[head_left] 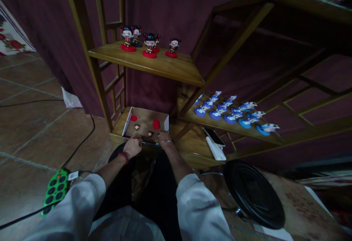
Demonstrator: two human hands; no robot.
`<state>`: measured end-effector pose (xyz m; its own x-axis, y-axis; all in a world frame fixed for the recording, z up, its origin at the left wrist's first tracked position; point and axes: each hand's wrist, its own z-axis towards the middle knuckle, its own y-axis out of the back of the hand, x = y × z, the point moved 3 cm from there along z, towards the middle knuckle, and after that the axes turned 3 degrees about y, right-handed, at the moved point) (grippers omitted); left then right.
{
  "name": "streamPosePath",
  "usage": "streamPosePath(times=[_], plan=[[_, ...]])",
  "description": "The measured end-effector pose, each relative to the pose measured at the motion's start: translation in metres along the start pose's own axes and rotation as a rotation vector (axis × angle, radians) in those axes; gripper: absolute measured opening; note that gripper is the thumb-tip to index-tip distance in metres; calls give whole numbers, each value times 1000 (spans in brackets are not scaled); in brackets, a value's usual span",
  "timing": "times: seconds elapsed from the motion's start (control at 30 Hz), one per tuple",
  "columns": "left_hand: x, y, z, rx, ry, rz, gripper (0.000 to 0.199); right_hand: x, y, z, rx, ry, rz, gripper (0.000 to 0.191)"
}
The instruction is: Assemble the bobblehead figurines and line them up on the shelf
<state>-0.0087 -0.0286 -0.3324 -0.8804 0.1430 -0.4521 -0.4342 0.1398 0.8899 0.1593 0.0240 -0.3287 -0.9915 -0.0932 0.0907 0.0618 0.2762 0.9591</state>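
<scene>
A shallow cardboard box (144,118) with white sides sits on the lowest wooden shelf. Inside lie a red disc (133,118), a red piece (156,124) and small dark-haired figure parts, one (136,127) at the left and one (150,134) near the front. My left hand (133,146), with a red bead bracelet, is at the box's front left edge, fingers curled; what they hold is hidden. My right hand (164,137), with a silver bangle, reaches over the front right corner, its fingers closed by a small dark part too small to make out.
Black-haired figurines on red bases stand on the shelf (148,63) above. Several blue figurines (217,112) stand at the right, above a phone (213,137). A round black stool (254,194) is at the lower right, a green power strip (55,189) at the lower left.
</scene>
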Motion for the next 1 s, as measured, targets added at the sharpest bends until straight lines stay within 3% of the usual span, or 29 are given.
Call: streamPosePath(times=[0.43,1.0], plan=[[8,-7,13,8,91,-98,31,0,-5,3,-17,-88,53,29],[0,-11,14,-17,102,-91,29,0,-22,21,16,20,161,29]])
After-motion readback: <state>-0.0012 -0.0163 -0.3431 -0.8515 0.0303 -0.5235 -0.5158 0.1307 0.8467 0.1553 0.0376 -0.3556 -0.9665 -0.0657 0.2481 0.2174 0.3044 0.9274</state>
